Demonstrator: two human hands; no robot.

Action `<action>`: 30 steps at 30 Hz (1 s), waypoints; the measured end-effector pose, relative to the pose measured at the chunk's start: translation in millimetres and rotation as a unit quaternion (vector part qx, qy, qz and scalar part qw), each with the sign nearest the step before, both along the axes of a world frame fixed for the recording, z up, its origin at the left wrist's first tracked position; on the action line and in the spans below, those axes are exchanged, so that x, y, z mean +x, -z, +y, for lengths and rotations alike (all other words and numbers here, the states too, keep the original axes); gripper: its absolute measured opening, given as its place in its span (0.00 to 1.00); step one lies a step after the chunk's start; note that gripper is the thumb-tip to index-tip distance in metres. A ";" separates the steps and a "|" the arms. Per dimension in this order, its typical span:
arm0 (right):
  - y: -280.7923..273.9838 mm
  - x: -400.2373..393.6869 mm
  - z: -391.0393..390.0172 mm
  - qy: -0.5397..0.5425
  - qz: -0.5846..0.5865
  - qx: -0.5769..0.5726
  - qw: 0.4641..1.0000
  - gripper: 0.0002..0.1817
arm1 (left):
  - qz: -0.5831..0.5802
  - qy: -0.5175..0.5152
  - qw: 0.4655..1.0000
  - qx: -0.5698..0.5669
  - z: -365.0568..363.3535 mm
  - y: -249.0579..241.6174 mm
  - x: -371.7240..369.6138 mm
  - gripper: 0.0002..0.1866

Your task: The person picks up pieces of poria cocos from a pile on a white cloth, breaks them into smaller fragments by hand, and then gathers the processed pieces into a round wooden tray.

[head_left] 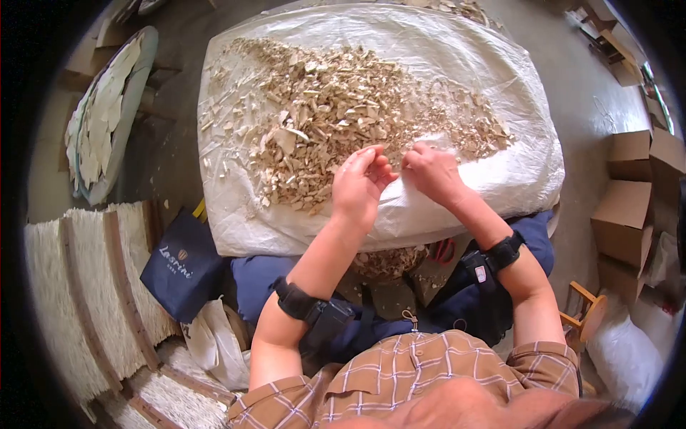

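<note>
Head view: chips (321, 100) heaped on white sheet (493, 86), presumably to contain crumbs. Left hand (359, 184) fingers half-curled, right hand (433, 172) fingers bunched, both at the heap's near edge; cannot tell whether either pinches anything.

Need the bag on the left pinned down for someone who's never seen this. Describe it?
Start at the big white sheet with beige chips piled on it. Go to its near left corner; the bag is just below, between the pale stacks and the person's blue trouser leg. Unlike the plain trousers, it carries white lettering.
</note>
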State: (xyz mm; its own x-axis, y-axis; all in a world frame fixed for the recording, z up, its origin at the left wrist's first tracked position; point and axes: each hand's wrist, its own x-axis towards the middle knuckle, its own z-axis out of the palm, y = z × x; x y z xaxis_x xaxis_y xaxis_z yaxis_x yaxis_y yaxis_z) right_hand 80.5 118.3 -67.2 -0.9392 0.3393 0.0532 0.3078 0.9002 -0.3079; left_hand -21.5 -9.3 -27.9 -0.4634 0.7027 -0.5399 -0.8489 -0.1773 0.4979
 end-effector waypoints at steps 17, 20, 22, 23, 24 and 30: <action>-43.0 -3.4 -10.1 -0.027 0.212 -0.258 0.942 0.03 | -0.035 0.011 0.999 -0.005 6.1 14.3 8.8 0.12; -43.1 -1.7 -12.6 -0.046 0.199 -0.248 0.947 0.03 | -0.040 0.029 0.999 0.019 7.4 15.1 9.2 0.13; -44.8 -0.9 -9.3 -0.047 0.216 -0.296 0.929 0.03 | -0.038 0.013 0.999 0.002 6.7 14.7 7.2 0.14; -48.3 0.9 -6.7 -0.047 0.230 -0.302 0.924 0.02 | -0.042 0.002 0.999 0.002 6.6 10.1 7.7 0.13; -48.9 2.7 -4.4 -0.049 0.229 -0.303 0.924 0.02 | -0.042 0.000 0.999 0.002 4.5 8.5 6.4 0.13; -36.8 25.5 18.5 0.022 0.192 -0.228 0.954 0.04 | -0.062 0.038 0.997 0.035 -5.8 -3.2 -6.4 0.10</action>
